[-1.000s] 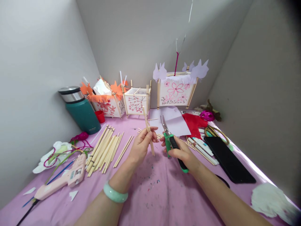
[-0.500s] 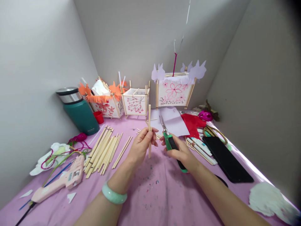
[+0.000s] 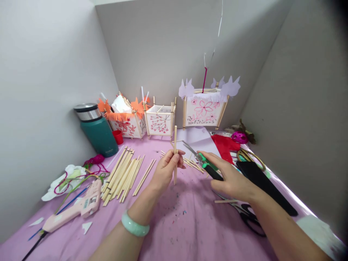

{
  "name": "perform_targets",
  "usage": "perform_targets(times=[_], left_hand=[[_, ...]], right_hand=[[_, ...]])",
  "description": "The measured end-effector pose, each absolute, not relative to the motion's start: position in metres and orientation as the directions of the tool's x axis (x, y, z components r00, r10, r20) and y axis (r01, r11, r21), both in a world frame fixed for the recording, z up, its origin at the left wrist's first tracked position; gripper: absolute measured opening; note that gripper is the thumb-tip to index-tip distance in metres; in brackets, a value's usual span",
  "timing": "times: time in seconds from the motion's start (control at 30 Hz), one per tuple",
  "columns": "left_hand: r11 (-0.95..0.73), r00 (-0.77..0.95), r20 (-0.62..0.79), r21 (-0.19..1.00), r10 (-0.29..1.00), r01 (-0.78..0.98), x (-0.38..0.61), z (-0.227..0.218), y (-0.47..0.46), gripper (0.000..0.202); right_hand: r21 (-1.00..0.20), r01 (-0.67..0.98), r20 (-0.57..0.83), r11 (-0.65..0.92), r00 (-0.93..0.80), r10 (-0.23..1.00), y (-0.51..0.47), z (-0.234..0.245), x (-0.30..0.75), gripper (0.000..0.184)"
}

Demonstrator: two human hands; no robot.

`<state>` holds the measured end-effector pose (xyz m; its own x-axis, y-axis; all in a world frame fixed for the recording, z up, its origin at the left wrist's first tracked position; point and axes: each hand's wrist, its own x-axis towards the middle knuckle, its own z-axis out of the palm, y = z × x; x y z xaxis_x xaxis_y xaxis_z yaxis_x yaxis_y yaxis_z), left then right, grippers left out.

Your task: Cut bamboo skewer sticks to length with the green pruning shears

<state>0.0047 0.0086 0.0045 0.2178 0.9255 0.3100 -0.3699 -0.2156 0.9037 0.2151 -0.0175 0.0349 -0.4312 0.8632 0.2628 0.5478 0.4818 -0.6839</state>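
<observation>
Upright in my left hand is a pale wooden stick, pinched between thumb and fingers, its top above the fist and its lower end below. My right hand holds green-and-black pruning snips. Their narrow metal blades point up and left toward the stick, apart from it. Several short sticks lie on the cloth behind and between my hands. Beneath my right wrist are black-handled scissors, partly hidden, with a loose stick beside them.
Left: bundled sticks, a pink glue gun, a teal bottle and a red cup. Painted paper lanterns stand at the back; another lantern has a wire above it. Right: a black phone and gold-handled scissors.
My right hand has shifted right with the snips, which now lean further left. The black-handled scissors and loose stick have come into sight. My left hand still grips the stick. The view has tilted up slightly.
</observation>
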Motion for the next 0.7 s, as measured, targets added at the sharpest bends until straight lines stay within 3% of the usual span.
perform_targets(times=[0.13,0.33,0.7], left_hand=[[-0.224,0.199,0.305,0.91,0.931,-0.348,0.008,0.009,0.005,0.025],[-0.258,0.166,0.323,0.91,0.932,-0.324,0.011,0.014,0.0,0.032],[-0.314,0.152,0.364,0.908,0.919,-0.277,0.013,0.016,0.0,0.035]], right_hand=[[-0.49,0.691,0.219,0.531,-0.493,0.842,-0.026,0.061,0.216,0.079],[-0.241,0.771,0.19,0.589,-0.558,0.808,-0.029,0.092,0.212,0.067],[-0.098,0.787,0.168,0.609,-0.59,0.79,-0.029,0.102,0.205,0.066]])
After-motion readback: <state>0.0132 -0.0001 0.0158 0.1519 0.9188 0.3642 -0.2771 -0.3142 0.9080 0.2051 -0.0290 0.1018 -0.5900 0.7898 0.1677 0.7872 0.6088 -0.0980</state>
